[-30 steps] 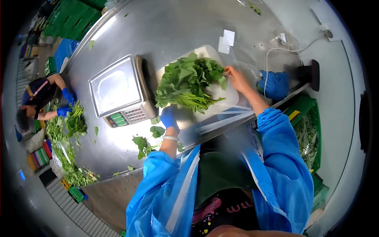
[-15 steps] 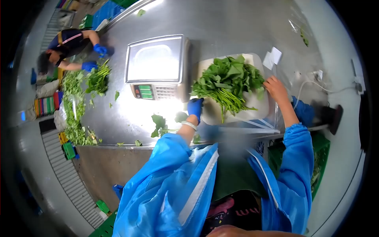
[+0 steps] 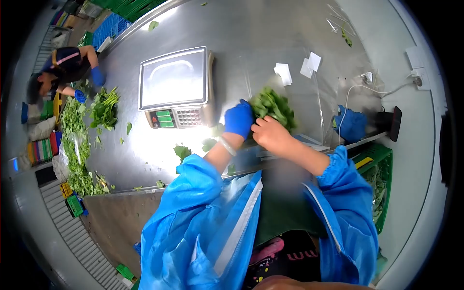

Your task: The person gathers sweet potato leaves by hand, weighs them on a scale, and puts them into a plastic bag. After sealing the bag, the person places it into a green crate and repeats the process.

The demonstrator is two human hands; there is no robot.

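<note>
My left hand [image 3: 239, 120], in a blue glove, is closed at the near left side of a bunch of leafy greens [image 3: 273, 108]. Bare and with fingers curled in, my right hand [image 3: 271, 135] grips the near side of the same bunch, close beside the glove. The leaves point away from me and to the right, while the stems are hidden behind my hands. A digital scale [image 3: 175, 82] stands left of the bunch with its plate bare. White cards [image 3: 283, 74] lie just beyond the leaves.
Clear plastic bags [image 3: 309, 106] lie at the right, near a white cable [image 3: 344, 107] and a blue cloth [image 3: 352, 123]. At the far left a person [image 3: 65, 65] in blue gloves handles greens beside a long leafy pile [image 3: 75, 140]. A green crate [image 3: 382, 179] stands lower right.
The bunch is now gathered and held upright between my hands, which have come together. The white board under it no longer shows. The other person's hands have moved away from the nearby bunch.
</note>
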